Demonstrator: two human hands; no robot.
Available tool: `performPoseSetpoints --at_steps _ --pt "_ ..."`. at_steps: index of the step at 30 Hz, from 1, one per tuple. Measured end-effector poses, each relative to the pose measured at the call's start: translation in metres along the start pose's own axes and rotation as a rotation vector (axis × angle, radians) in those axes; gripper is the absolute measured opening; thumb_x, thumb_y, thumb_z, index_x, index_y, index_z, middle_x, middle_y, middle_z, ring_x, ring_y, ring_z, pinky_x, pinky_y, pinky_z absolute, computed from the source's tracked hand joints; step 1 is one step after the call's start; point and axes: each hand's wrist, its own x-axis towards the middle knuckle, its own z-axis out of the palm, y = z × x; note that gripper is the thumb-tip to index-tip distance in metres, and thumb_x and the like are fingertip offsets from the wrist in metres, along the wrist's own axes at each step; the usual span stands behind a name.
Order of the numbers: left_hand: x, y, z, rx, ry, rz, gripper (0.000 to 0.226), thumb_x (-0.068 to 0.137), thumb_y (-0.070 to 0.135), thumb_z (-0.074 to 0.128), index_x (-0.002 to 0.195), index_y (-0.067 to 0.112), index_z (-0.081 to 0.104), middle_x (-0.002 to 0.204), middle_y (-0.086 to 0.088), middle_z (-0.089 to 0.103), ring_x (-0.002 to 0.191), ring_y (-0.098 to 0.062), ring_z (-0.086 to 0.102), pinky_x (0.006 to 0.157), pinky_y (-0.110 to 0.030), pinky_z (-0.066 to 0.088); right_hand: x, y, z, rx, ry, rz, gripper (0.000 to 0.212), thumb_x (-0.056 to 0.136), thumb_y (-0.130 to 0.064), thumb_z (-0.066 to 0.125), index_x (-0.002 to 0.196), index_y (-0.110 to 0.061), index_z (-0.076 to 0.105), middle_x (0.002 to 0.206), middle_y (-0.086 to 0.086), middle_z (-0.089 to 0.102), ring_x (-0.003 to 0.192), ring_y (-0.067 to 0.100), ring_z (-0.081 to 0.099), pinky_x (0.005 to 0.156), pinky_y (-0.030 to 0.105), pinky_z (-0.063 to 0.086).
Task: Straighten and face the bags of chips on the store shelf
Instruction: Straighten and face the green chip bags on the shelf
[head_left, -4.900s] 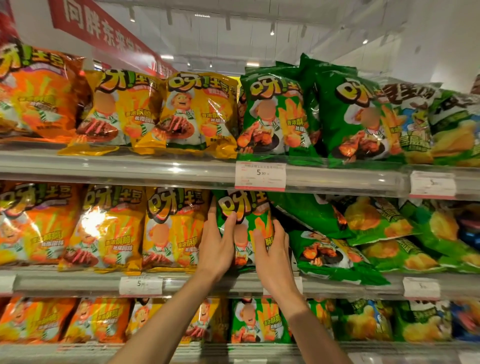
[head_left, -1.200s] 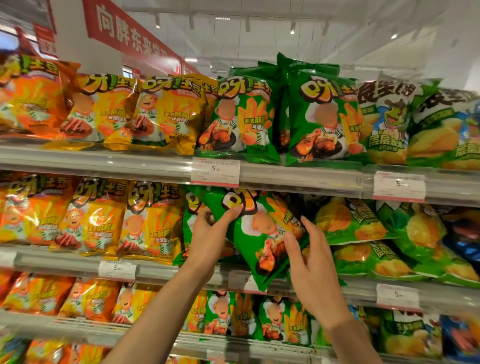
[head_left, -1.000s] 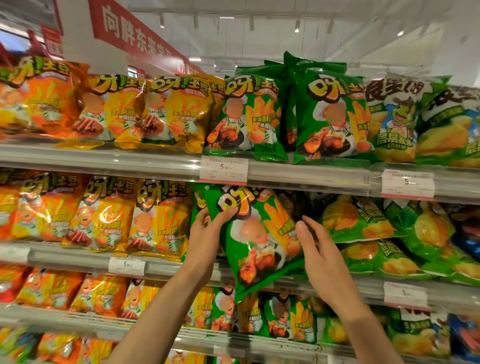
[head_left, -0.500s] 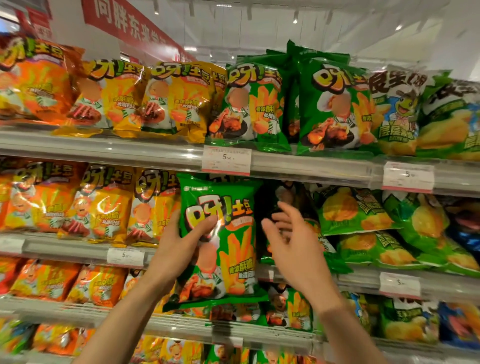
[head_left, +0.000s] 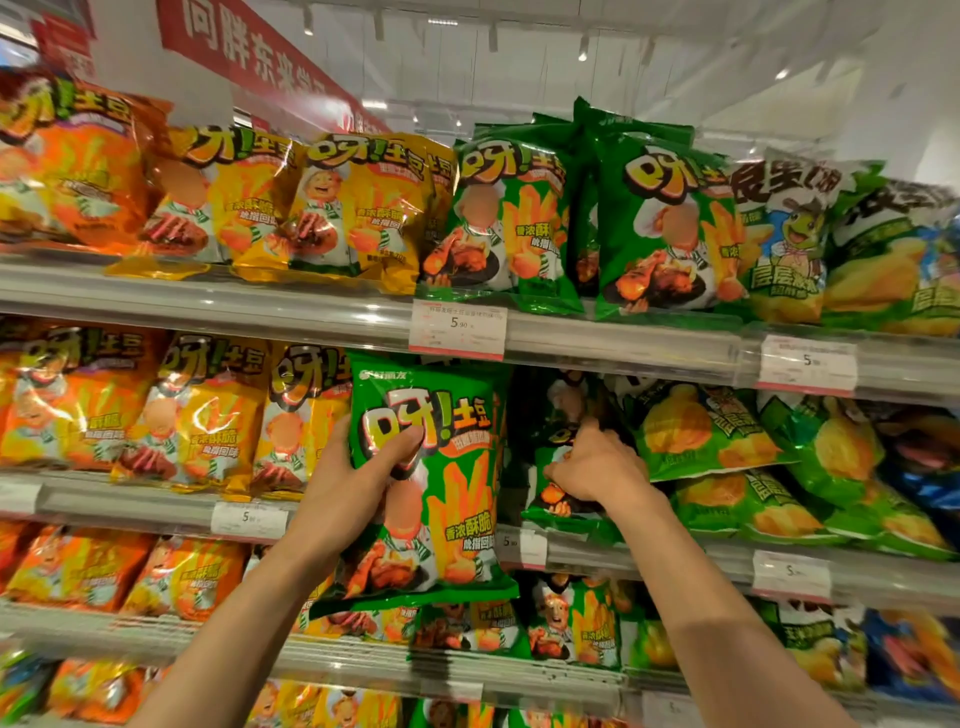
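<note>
Since before, right hand (head_left: 597, 467) reached into the middle shelf (head_left: 649, 558), gripping a far bag (head_left: 558, 499); left hand (head_left: 358, 478) holds the near green bag (head_left: 441, 499) upright.

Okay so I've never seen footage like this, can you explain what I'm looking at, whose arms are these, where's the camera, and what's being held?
There is no machine here. The picture comes from one wide-angle camera worn on a person's head, looking forward at their own two bare arms, which is why the arms rise from the bottom edge.

In front of them are store shelves packed with bags of chips: orange and yellow bags on the left, green ones in the middle and right, with a price tag clipped to the top shelf's rail.

The left hand grips a green chip bag, held upright and facing the camera, out in front of the middle shelf. The right hand reaches into that shelf's darker gap and pinches a second green bag lying there. They appear to be tidying the display.
</note>
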Motion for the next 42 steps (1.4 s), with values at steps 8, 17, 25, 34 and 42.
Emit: performPoseSetpoints --at_steps 8,17,25,34,42 --pt "0.003 -0.005 -0.003 -0.010 -0.009 -0.004 0.058 0.080 0.058 0.069 0.131 0.041 0.050 0.117 0.016 0.066 0.102 -0.007 0.067 0.078 -0.031 0.054 -0.006 0.006 -0.012 0.567 0.178 -0.048 0.061 0.090 -0.034 0.068 0.138 -0.009 0.041 0.131 0.012 0.058 0.120 0.033 0.055 0.097 0.036 0.046" --pt "0.003 -0.001 -0.008 -0.008 -0.008 -0.002 0.061 0.074 0.062 0.070 0.129 0.041 0.052 0.118 0.015 0.066 0.105 -0.008 0.066 0.083 -0.033 0.052 0.006 -0.019 0.028 0.541 0.505 -0.281 0.060 0.097 -0.033 0.058 0.143 -0.005 0.033 0.140 0.019 0.047 0.126 0.036 0.049 0.104 0.048 0.043" --pt "0.008 -0.010 -0.011 0.079 0.018 -0.055 0.105 0.057 0.088 0.069 0.146 0.042 0.037 0.143 0.007 0.054 0.125 -0.021 0.057 0.103 -0.053 0.048 0.041 0.004 0.071 0.097 0.510 -0.348 0.082 0.098 -0.054 0.045 0.158 -0.014 0.007 0.163 0.022 0.005 0.152 0.038 0.006 0.123 0.052 0.007" --pt "0.002 -0.008 -0.005 0.033 -0.015 -0.035 0.078 0.074 0.068 0.069 0.141 0.037 0.043 0.128 0.010 0.061 0.107 -0.012 0.065 0.070 -0.025 0.053 0.045 0.001 0.071 0.179 0.342 -0.303 0.075 0.102 -0.055 0.026 0.159 -0.019 -0.009 0.162 0.017 -0.026 0.149 0.029 -0.027 0.121 0.047 -0.014" --pt "-0.018 -0.007 0.018 -0.061 -0.072 -0.010 0.056 0.079 0.055 0.071 0.130 0.042 0.050 0.118 0.020 0.066 0.104 -0.002 0.066 0.082 -0.023 0.053 -0.023 0.020 0.032 0.733 0.161 -0.326 0.051 0.103 -0.049 0.042 0.149 -0.027 0.038 0.150 -0.005 0.042 0.131 0.006 0.042 0.107 0.026 0.032"
